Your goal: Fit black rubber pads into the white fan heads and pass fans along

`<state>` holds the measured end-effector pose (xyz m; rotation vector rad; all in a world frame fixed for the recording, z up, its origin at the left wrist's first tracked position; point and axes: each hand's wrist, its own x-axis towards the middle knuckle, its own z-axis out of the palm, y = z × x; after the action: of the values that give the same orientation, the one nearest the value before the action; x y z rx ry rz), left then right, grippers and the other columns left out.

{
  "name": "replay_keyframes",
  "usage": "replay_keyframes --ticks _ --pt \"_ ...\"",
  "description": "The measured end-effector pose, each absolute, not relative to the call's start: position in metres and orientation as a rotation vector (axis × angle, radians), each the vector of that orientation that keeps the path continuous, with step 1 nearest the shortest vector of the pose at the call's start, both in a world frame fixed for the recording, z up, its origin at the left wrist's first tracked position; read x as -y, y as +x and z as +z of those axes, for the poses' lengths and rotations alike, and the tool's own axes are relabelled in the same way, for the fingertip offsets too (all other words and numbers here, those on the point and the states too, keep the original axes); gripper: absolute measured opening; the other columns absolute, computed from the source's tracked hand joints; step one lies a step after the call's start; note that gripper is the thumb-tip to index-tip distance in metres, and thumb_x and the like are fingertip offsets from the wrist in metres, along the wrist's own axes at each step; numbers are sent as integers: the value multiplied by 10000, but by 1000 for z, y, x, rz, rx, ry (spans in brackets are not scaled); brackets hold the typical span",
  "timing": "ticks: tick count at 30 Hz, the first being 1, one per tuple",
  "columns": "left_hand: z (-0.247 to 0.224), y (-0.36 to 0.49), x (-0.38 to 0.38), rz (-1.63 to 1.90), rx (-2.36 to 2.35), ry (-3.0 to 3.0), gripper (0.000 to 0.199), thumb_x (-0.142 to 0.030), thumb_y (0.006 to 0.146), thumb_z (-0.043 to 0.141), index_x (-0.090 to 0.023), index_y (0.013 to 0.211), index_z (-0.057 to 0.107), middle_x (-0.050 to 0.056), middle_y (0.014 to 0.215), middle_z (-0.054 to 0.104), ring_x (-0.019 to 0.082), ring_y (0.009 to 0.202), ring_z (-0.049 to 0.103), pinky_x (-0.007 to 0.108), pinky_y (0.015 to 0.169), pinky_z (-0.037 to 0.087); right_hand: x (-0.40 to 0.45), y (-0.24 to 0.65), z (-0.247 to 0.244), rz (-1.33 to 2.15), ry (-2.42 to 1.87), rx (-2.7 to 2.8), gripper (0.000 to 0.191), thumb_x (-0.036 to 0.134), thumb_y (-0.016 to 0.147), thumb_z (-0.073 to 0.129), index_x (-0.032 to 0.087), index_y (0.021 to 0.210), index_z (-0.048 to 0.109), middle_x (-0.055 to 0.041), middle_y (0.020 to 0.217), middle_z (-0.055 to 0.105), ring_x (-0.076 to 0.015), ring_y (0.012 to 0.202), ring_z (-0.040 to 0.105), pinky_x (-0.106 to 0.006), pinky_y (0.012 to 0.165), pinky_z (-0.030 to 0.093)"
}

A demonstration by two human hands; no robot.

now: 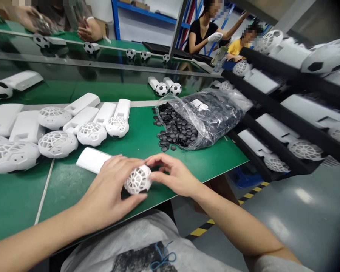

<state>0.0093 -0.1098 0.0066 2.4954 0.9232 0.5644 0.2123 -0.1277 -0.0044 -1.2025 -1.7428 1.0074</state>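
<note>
My left hand (113, 189) is wrapped round the ball-shaped end of a white plastic part (138, 180), whose flat white body (92, 160) rests on the green table. The ball has an open web-like lattice facing up and a dark patch low on its side. My right hand (172, 173) touches the ball's right side, thumb and index finger bent close together; anything between them is too small to make out. Beyond my hands lies a clear plastic bag (215, 117), open toward the left, with many small black pieces (178, 126) spilling from its mouth onto the table.
Several white lattice-ball parts (58, 143) stand at the left. Balls with black patches (161, 88) lie on the conveyor (102, 87) behind. A black rack (272, 105) of similar parts rises at the right. The table's front edge runs beneath my hands. Other people sit across.
</note>
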Motion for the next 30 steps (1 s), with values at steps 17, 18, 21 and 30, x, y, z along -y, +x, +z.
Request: replay_keyframes --ticks 17,18,21,30 --pt "16 13 108 169 -620 2365 533 -164 665 599 -311 1161 469 23 1395 364 298 1373 114 531 1037 321 101 263 -15 -379 -1793 2356 298 38 832 453 60 1094 591 -138 878 624 -266 834 541 -381 732 477" --pt "17 10 102 152 -577 2357 556 -119 653 569 -309 1165 462 14 1393 368 284 1373 132 504 1042 331 103 261 -11 -290 -1763 2296 267 48 842 452 79 1058 606 -130 887 628 -258 841 551 -377 740 479" --pt "19 3 81 125 -557 2350 609 -63 638 507 -297 1195 434 8 1414 338 268 1376 134 487 1076 286 115 248 2 193 -1587 2036 162 127 869 492 164 946 630 -63 898 646 -191 836 586 -321 754 489" --pt "9 3 72 353 -613 2286 525 -152 691 577 -233 1186 421 54 1284 472 273 1363 174 464 1072 293 147 191 8 963 -1262 1700 54 161 796 609 197 821 641 9 784 635 -109 714 567 -237 652 463"
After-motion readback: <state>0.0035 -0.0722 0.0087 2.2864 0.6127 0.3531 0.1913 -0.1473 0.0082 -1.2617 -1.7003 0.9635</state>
